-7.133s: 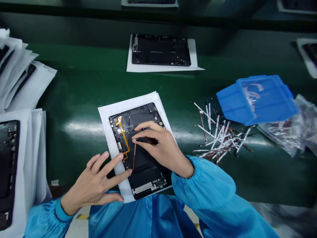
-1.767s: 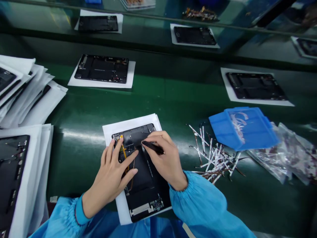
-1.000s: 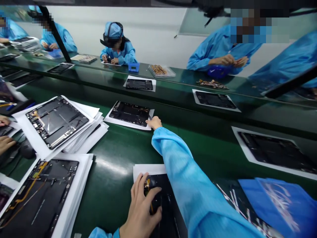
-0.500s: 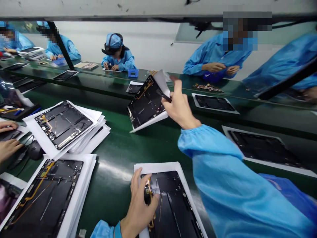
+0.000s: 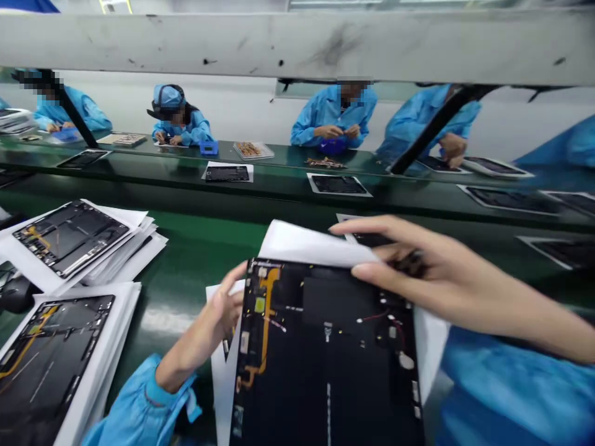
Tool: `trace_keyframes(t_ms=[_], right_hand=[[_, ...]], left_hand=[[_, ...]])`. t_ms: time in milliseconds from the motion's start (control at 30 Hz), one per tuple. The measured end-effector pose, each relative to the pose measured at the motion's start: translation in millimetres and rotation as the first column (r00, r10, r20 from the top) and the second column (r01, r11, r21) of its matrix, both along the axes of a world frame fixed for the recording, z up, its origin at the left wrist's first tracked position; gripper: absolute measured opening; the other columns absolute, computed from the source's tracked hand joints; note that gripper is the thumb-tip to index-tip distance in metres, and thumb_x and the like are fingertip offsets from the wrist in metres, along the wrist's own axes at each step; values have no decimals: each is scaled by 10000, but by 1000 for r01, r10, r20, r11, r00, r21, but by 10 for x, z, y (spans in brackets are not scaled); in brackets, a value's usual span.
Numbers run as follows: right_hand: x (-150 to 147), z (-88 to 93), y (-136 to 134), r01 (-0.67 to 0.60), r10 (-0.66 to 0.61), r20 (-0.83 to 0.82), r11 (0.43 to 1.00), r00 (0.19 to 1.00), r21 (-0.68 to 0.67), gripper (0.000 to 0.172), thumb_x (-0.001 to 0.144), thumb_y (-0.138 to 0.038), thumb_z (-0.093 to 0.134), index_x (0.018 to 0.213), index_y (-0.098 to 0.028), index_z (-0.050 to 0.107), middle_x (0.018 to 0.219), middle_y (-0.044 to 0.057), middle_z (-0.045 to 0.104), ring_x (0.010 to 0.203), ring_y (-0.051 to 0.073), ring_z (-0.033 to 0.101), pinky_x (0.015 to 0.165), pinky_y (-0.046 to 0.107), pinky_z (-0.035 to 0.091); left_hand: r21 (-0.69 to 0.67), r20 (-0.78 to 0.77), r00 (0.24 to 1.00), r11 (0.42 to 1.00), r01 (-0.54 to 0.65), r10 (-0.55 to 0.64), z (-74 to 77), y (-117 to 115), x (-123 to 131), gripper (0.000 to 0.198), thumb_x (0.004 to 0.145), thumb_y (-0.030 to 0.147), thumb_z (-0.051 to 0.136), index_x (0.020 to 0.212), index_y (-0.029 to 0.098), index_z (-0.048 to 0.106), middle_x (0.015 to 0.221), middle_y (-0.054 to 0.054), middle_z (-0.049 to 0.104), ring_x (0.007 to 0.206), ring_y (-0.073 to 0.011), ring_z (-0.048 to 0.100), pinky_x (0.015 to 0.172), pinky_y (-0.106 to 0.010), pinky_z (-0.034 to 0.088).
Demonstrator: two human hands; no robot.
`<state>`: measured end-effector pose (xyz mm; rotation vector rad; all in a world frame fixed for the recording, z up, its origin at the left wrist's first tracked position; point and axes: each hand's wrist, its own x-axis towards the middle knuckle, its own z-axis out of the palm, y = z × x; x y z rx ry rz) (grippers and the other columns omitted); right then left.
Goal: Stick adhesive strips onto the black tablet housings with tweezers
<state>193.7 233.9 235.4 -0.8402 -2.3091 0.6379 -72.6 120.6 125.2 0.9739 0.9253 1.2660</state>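
A black open tablet housing (image 5: 353, 365), with an orange flex cable along its left side, is tilted up in front of me. A white paper sheet (image 5: 307, 241) stands up behind its top edge. My right hand (image 5: 409, 266) grips the top right corner, thumb on the front and fingers behind over the paper. Something dark is tucked under its fingers, too hidden to name. My left hand (image 5: 223, 316) holds the left edge near the top, its fingers partly behind the housing. Below and behind lies another paper (image 5: 220, 371) with a dark part, mostly covered.
On the left, stacks of papers and housings hold a near tablet housing (image 5: 60, 359) and a farther tablet housing (image 5: 69, 235). More housings on paper, such as one tablet housing (image 5: 339, 184), lie along the raised shelf. Co-workers in blue sit beyond; a white beam (image 5: 242, 46) crosses above.
My right hand has brought the housing and its paper from the far bench toward me, over the near stack. My left hand has moved from the near housing onto its left edge. The view has turned right.
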Motion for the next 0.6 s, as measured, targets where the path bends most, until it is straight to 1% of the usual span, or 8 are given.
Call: trace_keyframes(t_ms=[67,133,233,300,333,400,500,600], right_hand=[[41,-166,-43,-62,68,45,990,997,-130,333,914,-434,619,1215,-295,660,893,10,715,526,120,595,434,235,464],[101,-335,-79,-33,43,46,980,998,-197,336,923,-423,603,1222,-277,647,941,24,715,657,154,648,533,255,512],[263,-589,-215,268,-276,-98,959,956,-93,321,894,-449,618,1150,-262,672,999,49,717,894,223,675,742,342,551],[371,-777,-410,503,-511,-203,859,835,-94,291,908,-482,574,1052,-259,692,940,54,720,846,232,670,738,368,547],[405,-886,-535,555,-574,-208,819,792,-147,298,912,-502,553,1008,-260,696,876,50,717,754,224,660,676,360,543],[411,-1138,-804,461,-527,-122,816,841,-348,316,895,-531,551,980,-262,693,780,33,703,585,200,613,533,326,510],[286,-1539,-1132,279,-390,-77,770,918,-574,297,876,-506,590,1007,-255,679,776,13,698,664,209,652,619,317,536],[124,-1826,-1255,217,-420,-144,697,896,-684,329,911,-521,531,945,-225,669,796,26,700,768,231,665,714,332,535]], left_hand=[[-215,129,988,970,117,-90,-78,-116,217,787,772,802,557,1291,217,643,1326,-111,657,1316,-364,534,1123,-491,417],[-375,111,994,926,48,-6,-198,-257,395,665,765,698,677,1220,213,692,1284,-92,688,1283,-345,571,1118,-460,433],[-433,-37,979,880,-198,202,-367,-427,558,548,802,535,745,1251,229,672,1299,-62,684,1287,-293,578,1141,-400,418],[-434,-62,948,847,-307,312,-459,-494,610,561,814,508,744,1299,247,635,1305,-57,681,1270,-280,596,1128,-390,438],[-454,-52,934,825,-338,354,-499,-518,625,570,820,497,743,1322,261,614,1301,-55,684,1244,-279,617,1105,-395,464],[-513,-26,909,775,-370,416,-569,-563,649,573,834,470,736,1354,287,578,1285,-53,693,1178,-276,663,1048,-406,519],[-555,-22,873,720,-416,487,-645,-638,685,534,852,442,725,1344,299,577,1266,-39,704,1139,-256,686,1019,-383,542],[-567,-17,842,689,-452,539,-677,-715,725,503,851,469,718,1298,268,610,1235,-45,719,1134,-256,687,1011,-376,546]])
